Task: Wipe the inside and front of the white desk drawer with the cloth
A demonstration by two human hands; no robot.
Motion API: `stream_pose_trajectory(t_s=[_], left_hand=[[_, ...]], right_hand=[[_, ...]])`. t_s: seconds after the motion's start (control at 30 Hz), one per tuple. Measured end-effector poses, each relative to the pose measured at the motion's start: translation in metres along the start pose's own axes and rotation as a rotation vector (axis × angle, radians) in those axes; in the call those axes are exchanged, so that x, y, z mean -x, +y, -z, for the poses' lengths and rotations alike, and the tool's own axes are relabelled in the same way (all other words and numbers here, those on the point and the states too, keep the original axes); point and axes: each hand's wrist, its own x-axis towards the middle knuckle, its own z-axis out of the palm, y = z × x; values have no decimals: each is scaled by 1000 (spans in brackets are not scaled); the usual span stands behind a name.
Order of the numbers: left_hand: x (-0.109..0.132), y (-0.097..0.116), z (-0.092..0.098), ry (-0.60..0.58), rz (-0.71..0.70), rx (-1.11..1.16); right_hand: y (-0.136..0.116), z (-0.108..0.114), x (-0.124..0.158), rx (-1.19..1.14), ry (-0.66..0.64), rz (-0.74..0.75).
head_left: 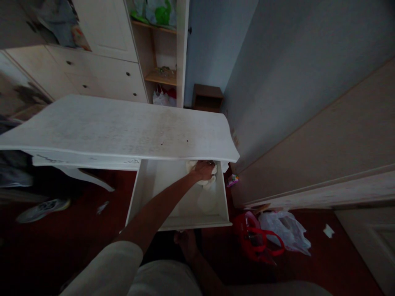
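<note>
My left hand (203, 169) reaches into the pulled-out drawer (179, 222) of a white table (123, 123). It presses a crumpled white cloth (209, 183) into the drawer's back right corner, with its fingers closed over the cloth. Below the drawer's front panel is my right hand (186, 242), its fingers curled close to the panel's lower edge. Shadow hides whether those fingers hold anything. Apart from the cloth, I make out nothing else in the drawer. Dark smudges and small specks mark the tabletop.
A red bag (256, 238) and a white plastic bag (286, 230) lie on the dark red floor at the right. Behind the table stand a white cabinet (105, 78) and a small brown box-shaped unit (208, 96). At left is a shoe (43, 209).
</note>
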Motion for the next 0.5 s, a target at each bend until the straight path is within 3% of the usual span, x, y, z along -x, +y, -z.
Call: stream_pose_trajectory(t_s=[0.2, 0.4, 0.5], left_hand=[[25, 1, -1, -69, -153, 20], [80, 35, -21, -148, -385, 124], [94, 52, -28, -192, -544, 112]], right_hand=[[-10, -9, 4, -6, 8, -12], [-11, -8, 6, 12, -5, 27], [-9, -6, 5, 26, -9, 59]])
